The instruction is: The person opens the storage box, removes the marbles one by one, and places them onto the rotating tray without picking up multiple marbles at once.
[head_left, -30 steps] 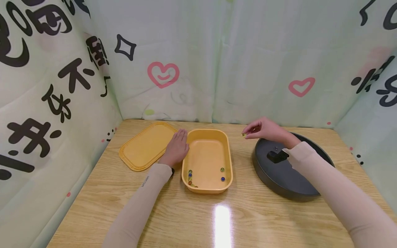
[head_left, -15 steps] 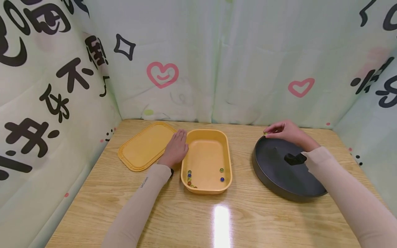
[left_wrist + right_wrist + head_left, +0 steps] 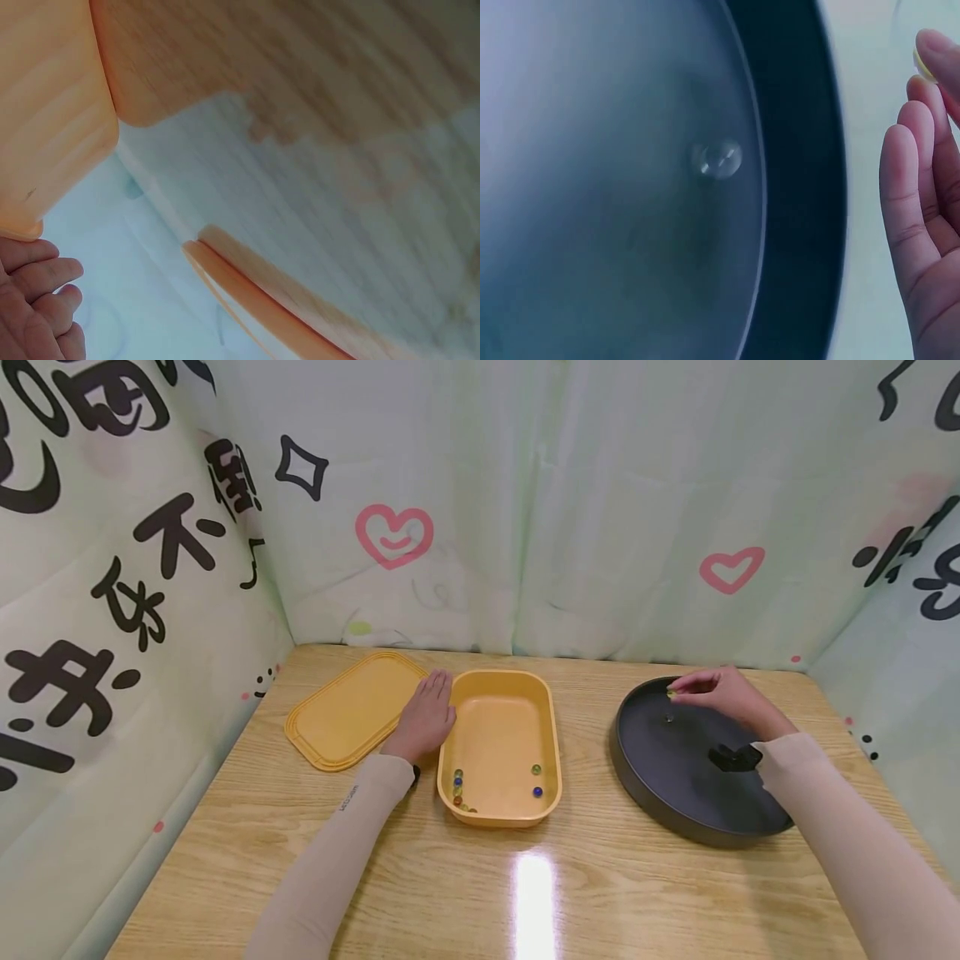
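Observation:
Over the far left part of a round dark grey pan (image 3: 675, 777), my right hand (image 3: 723, 697) pinches a small yellowish marble (image 3: 922, 66) between thumb and forefinger. A clear marble (image 3: 720, 159) lies on the pan's floor near its wall, just below the hand in the head view. My left hand (image 3: 426, 714) lies with straight fingers along the left rim of a yellow-orange rectangular box (image 3: 498, 735). Inside the box, several marbles (image 3: 457, 782) line its near left corner. A green marble (image 3: 536, 769) and a blue marble (image 3: 537, 792) sit at its right side.
A yellow-orange lid (image 3: 356, 710) lies flat to the left of the box, partly beside the left hand. All of it stands on a wooden table (image 3: 450, 893). A printed curtain (image 3: 562, 527) encloses the back and sides.
My right hand has moved right with the marble, from left of the pan to over it. The left hand, the box and its marbles look the same.

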The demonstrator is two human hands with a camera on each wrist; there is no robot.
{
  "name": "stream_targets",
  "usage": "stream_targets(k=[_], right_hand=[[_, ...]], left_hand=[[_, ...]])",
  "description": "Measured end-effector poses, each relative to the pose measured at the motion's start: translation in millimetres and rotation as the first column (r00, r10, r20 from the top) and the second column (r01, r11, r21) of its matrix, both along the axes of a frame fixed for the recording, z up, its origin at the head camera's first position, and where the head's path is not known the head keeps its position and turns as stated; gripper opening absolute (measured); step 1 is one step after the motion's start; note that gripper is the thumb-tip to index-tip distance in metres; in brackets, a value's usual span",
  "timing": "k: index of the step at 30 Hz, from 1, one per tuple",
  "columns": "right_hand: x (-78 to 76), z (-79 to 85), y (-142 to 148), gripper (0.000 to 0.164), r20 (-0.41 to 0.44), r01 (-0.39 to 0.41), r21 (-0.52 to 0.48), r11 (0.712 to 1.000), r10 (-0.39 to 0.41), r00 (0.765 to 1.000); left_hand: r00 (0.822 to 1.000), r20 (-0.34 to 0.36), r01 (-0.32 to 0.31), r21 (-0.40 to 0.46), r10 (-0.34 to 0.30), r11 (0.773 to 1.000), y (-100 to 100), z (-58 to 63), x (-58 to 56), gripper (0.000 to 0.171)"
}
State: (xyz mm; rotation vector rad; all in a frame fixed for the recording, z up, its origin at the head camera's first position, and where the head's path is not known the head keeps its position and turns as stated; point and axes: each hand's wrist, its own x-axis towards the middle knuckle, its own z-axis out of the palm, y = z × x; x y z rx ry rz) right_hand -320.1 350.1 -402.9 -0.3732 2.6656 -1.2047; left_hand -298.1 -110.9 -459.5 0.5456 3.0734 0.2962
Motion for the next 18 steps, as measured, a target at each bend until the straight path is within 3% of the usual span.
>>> stream_targets(k=[18], right_hand=[[1.0, -34.2, 41.7, 0.048, 0.014, 0.115, 0.033, 0.993, -0.115, 0.993]], left_hand=[[1.0, 0.003, -0.001, 0.019, 0.001, 1.0, 0.5, -0.1, -0.5, 0.056]])
